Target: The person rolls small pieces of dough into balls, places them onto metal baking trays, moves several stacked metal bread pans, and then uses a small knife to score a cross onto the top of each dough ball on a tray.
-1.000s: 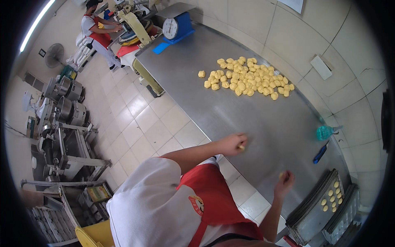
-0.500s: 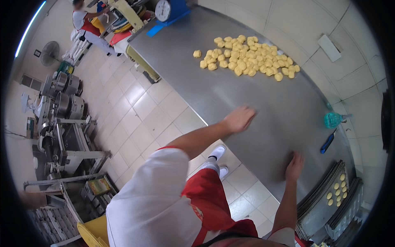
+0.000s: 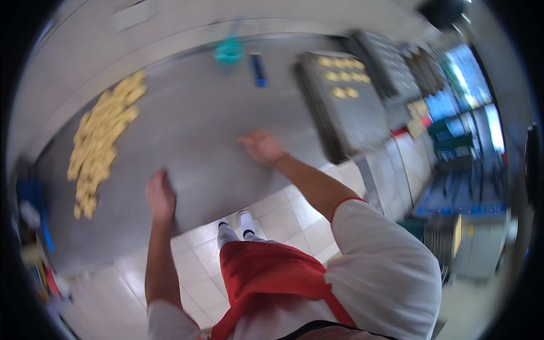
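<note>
Left hand (image 3: pixel 161 195) and right hand (image 3: pixel 262 148) over table (image 3: pixel 198 107), seemingly curled; too blurred to tell how far, or whether holding anything. Dough pieces (image 3: pixel 103 136) heaped left of the left. View freshly swung, bringing tray (image 3: pixel 371 122) with yellow rounds (image 3: pixel 344 76) ahead-right, probably within easier reach. No legible brands, labels or writing.

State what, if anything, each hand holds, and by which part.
Cannot be told: the left hand and right hand are blurred; no held thing shows clearly in either.
</note>
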The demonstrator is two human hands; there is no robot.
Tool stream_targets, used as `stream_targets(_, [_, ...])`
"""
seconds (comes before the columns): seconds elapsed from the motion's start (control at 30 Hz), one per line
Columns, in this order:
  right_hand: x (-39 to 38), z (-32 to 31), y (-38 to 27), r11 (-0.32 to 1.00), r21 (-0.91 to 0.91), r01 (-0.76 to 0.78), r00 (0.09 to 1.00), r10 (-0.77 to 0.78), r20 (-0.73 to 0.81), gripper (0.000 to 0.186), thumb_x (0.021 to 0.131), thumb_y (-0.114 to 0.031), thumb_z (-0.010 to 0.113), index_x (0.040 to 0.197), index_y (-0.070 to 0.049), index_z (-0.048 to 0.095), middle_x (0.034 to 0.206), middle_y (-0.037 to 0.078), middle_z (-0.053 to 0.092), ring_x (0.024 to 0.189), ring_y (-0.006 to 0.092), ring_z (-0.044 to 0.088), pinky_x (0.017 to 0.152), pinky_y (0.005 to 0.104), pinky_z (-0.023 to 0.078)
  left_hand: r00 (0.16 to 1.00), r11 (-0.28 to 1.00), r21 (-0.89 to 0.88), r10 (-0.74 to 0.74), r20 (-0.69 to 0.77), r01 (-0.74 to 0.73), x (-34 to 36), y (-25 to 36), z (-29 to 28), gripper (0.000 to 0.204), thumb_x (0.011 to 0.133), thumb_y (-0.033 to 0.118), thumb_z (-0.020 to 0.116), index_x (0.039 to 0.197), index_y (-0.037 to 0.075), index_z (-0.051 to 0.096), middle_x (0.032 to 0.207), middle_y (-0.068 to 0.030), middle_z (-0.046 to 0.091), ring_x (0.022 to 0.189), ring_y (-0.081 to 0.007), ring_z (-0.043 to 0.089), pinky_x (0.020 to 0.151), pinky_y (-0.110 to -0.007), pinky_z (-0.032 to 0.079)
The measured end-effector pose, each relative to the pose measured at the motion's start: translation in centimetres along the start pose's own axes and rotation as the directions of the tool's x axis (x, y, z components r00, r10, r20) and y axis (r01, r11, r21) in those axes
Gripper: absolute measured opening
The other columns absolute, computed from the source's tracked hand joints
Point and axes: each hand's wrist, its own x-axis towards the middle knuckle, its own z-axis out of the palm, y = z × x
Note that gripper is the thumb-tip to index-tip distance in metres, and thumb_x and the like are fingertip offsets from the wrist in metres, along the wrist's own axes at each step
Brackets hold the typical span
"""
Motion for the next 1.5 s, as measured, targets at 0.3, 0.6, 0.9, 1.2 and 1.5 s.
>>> stream_targets(0.3, [2.7, 0.6, -10.3, 0.993, 0.114, 0.036, 0.999, -0.039, 0.025, 0.022, 0.098, -0.030, 0.067, 0.115, -0.016, 0.070, 0.112, 0.011, 0.069, 0.116, 0.0316, 0.064, 0.102, 0.0525, 0.047, 0.974, 0.988, -0.070, 0.151, 0.170, -0.141, 3.8, 4.6, 3.0, 0.028, 0.107, 0.015, 0.059, 0.130, 0.003, 0.069, 0.116, -0.0213, 0.072, 0.109, -0.0424, 0.066, 0.094, -0.051, 0.052])
stream_targets(0.6, [-5.1, 0.6, -7.1, 1.000, -0.017, -0.019, 0.992, 0.017, -0.125, 0.019, 0.094, -0.028, 0.071, 0.109, -0.017, 0.070, 0.104, 0.008, 0.067, 0.109, 0.0311, 0.063, 0.094, 0.0499, 0.049, 0.984, 0.998, -0.051, -0.021, 0.177, 0.031, -4.2, 3.1, 0.7, 0.034, 0.110, 0.022, 0.062, 0.134, -0.001, 0.069, 0.121, -0.0205, 0.074, 0.115, -0.0413, 0.066, 0.101, -0.051, 0.051])
stream_targets(0.9, [1.0, 2.5, -1.7, 0.987, 0.153, -0.042, 0.989, 0.062, -0.132, 0.023, 0.097, -0.031, 0.068, 0.116, -0.018, 0.071, 0.114, 0.008, 0.068, 0.120, 0.0314, 0.063, 0.106, 0.0548, 0.046, 0.962, 0.962, -0.055, 0.269, 0.053, -0.266, 5.2, 0.0, 4.5, 0.029, 0.110, 0.021, 0.063, 0.128, 0.002, 0.072, 0.117, -0.0194, 0.075, 0.098, -0.0418, 0.071, 0.089, -0.052, 0.057])
stream_targets(1.2, [-0.3, 2.4, -10.3, 0.996, 0.046, -0.074, 0.997, 0.074, -0.001, 0.031, 0.091, -0.031, 0.072, 0.120, -0.018, 0.070, 0.108, 0.006, 0.067, 0.115, 0.0291, 0.063, 0.098, 0.0516, 0.049, 0.937, 0.953, -0.052, 0.301, 0.178, -0.297, 4.9, 6.6, 5.8, 0.025, 0.110, 0.024, 0.064, 0.120, 0.003, 0.075, 0.107, -0.0179, 0.075, 0.095, -0.0406, 0.069, 0.085, -0.051, 0.055])
stream_targets(1.5, [-6.0, 2.5, -9.0, 0.992, 0.052, -0.112, 0.972, 0.120, -0.204, 0.031, 0.091, -0.021, 0.072, 0.121, -0.014, 0.068, 0.109, 0.008, 0.067, 0.109, 0.0304, 0.063, 0.097, 0.0499, 0.049, 0.977, 0.957, -0.237, 0.192, 0.087, -0.167, -1.0, 4.8, 4.7, 0.020, 0.107, 0.020, 0.068, 0.118, 0.006, 0.075, 0.104, -0.0179, 0.074, 0.096, -0.0405, 0.069, 0.084, -0.050, 0.056])
